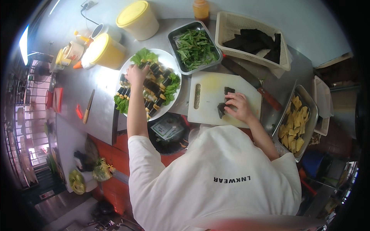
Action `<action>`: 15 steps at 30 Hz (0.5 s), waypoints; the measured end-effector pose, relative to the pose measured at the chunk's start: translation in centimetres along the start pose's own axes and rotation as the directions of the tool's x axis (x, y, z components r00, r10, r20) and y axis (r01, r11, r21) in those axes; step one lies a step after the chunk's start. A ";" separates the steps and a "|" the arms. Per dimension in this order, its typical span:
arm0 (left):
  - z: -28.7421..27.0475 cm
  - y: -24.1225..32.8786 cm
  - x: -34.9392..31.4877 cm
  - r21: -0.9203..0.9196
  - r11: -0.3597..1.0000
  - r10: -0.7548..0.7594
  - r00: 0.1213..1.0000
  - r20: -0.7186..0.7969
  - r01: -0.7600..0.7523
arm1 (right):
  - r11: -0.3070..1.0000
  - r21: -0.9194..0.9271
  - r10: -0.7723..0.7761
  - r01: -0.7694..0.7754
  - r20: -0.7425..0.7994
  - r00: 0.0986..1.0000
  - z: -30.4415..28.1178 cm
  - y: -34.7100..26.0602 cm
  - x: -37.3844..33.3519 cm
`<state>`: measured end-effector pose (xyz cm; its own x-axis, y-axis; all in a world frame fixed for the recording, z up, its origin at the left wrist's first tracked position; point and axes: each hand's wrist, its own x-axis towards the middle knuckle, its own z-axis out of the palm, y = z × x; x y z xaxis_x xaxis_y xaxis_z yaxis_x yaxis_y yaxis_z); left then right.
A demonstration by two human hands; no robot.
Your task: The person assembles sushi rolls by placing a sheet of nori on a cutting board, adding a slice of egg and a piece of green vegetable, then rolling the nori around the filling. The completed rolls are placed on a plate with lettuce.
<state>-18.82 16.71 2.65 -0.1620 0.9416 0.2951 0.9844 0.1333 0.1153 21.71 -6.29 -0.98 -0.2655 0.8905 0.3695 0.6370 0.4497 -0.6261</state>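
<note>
My left hand (137, 74) reaches over a large white plate (178, 65), its fingers closed around a small dark-wrapped roll (143, 64) near the far edge. Rows of similar seaweed-wrapped rolls (153, 85) with pale yellow ends cover the plate, edged by green lettuce leaves (144, 56). On the white cutting board (208, 111), my right hand (239, 106) has its fingers curled onto a dark seaweed piece (221, 110). Another dark piece (229, 90) sits just beyond those fingers. The fingers partly hide both pieces.
A large knife (246, 77) lies beyond the board, near a basket of dark sheets (252, 41). Green leaves (195, 48) fill a metal tray; yellow pieces (295, 125) fill another at right. Yellow-lidded tubs (138, 23) stand behind. A small knife (89, 107) lies left.
</note>
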 end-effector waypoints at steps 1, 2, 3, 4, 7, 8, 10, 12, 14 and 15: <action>0.5 0.1 -0.2 0.033 0.999 -0.016 1.000 0.020 0.016 | 1.000 -0.018 -0.009 0.009 0.011 1.000 -0.1 -0.1 0.0; 0.9 0.1 -0.4 0.067 0.997 -0.033 0.999 0.038 0.031 | 0.999 -0.035 -0.017 0.018 0.023 1.000 -0.2 -0.3 0.1; 0.9 0.9 -0.8 -0.024 0.998 0.053 0.996 -0.078 -0.055 | 0.998 -0.057 -0.016 0.018 0.032 0.999 -0.4 -0.5 0.0; 1.1 1.9 -1.5 -0.106 0.983 0.126 0.972 -0.200 -0.150 | 0.998 -0.062 -0.021 0.023 0.040 0.999 -0.4 -0.5 0.0; -1.1 7.3 -5.5 -0.381 0.764 0.393 0.844 -0.365 -0.521 | 0.999 -0.046 -0.015 0.019 0.069 0.997 -0.6 -0.6 0.1; -2.9 9.8 -8.1 -0.475 0.657 0.463 0.810 -0.359 -0.586 | 1.000 -0.009 -0.019 0.020 0.082 0.996 -0.7 -0.7 0.5; -4.4 13.2 -13.0 -0.605 0.462 0.642 0.716 -0.276 -0.648 | 0.999 0.050 -0.025 0.020 0.104 0.994 -0.9 -0.7 1.2; -4.6 15.5 -16.7 -0.701 0.322 0.751 0.623 -0.220 -0.637 | 0.995 0.096 -0.031 0.019 0.133 0.991 -1.2 -0.3 1.9; -3.7 16.9 -19.0 -0.756 0.264 0.780 0.594 -0.199 -0.599 | 0.991 0.128 -0.045 0.029 0.124 0.991 -1.5 0.4 2.7; -3.3 17.4 -20.1 -0.792 0.272 0.764 0.623 -0.167 -0.547 | 0.989 0.146 -0.050 0.032 0.121 0.991 -1.6 0.6 2.6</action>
<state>1.33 -0.95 1.80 0.6400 0.6364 0.4306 0.3014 -0.7234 0.6212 22.55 -3.80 0.75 -0.3828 0.8687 0.3143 0.5158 0.4832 -0.7074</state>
